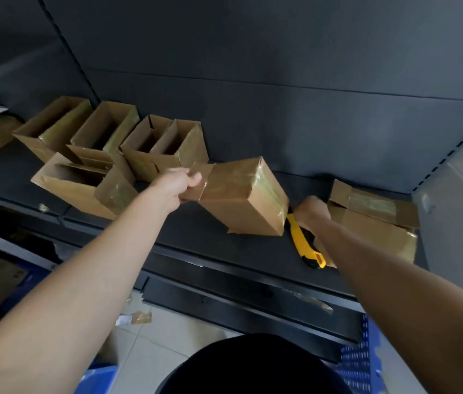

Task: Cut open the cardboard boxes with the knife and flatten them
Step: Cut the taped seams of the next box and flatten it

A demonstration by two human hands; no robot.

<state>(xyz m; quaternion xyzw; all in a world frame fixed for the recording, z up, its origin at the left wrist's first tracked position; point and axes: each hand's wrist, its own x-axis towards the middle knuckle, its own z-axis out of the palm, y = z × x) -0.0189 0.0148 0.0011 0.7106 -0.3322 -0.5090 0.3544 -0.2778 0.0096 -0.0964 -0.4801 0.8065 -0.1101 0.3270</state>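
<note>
On the dark shelf [196, 240], keep your left hand [177, 184] clamped on the end flap of the taped box [241, 197] and your fingers off the seam before you run the yellow knife [305, 243] along the tape. Your right hand [311, 211] is blurred just above the knife, and I cannot tell whether it grips it. The box is brown, glossy with tape, tilted near the front edge, between the opened boxes [165, 149] and the flattened pile [372, 220].
</note>
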